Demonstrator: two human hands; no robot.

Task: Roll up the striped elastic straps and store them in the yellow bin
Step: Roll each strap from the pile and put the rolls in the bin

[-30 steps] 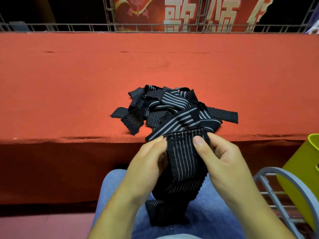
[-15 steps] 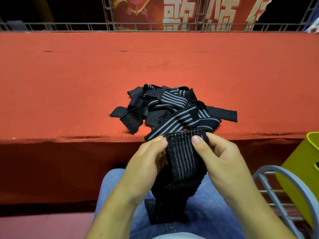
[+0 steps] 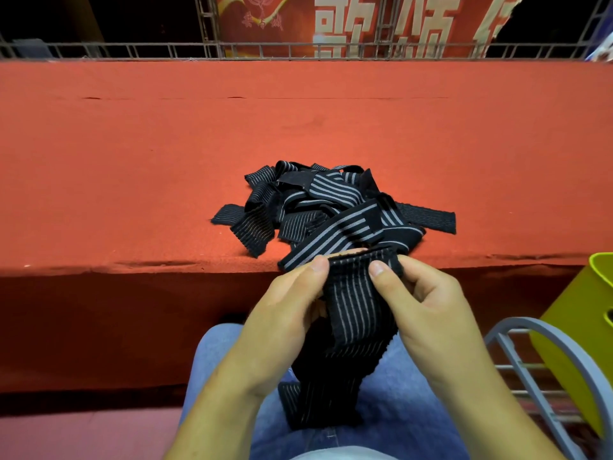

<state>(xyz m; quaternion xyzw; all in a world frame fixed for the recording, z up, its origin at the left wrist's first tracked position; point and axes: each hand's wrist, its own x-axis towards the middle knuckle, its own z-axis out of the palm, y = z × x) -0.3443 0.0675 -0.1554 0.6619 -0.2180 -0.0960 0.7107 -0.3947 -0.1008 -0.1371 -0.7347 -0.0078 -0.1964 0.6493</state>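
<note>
Pinching the top edge of one striped strap (image 3: 358, 313), left hand (image 3: 285, 313) and right hand (image 3: 428, 303) hold it over the lap. Remaining straps (image 3: 325, 207) lie heaped on the red bench (image 3: 132, 161); yellow bin (image 3: 577, 327) stands at right.

A black striped elastic strap (image 3: 358, 310), ribbed with thin pale lines, is pinched at its top edge between a left hand (image 3: 282, 327) and a right hand (image 3: 431, 313), its length hanging in loose folds onto a lap in blue jeans (image 3: 398, 410). Just beyond it, a tangled pile of straps (image 3: 325, 207), black with grey stripes, lies near the front edge of a red carpeted platform (image 3: 166, 161). The yellow bin (image 3: 577, 327), partly out of frame, stands at far right, below the platform's edge.
</note>
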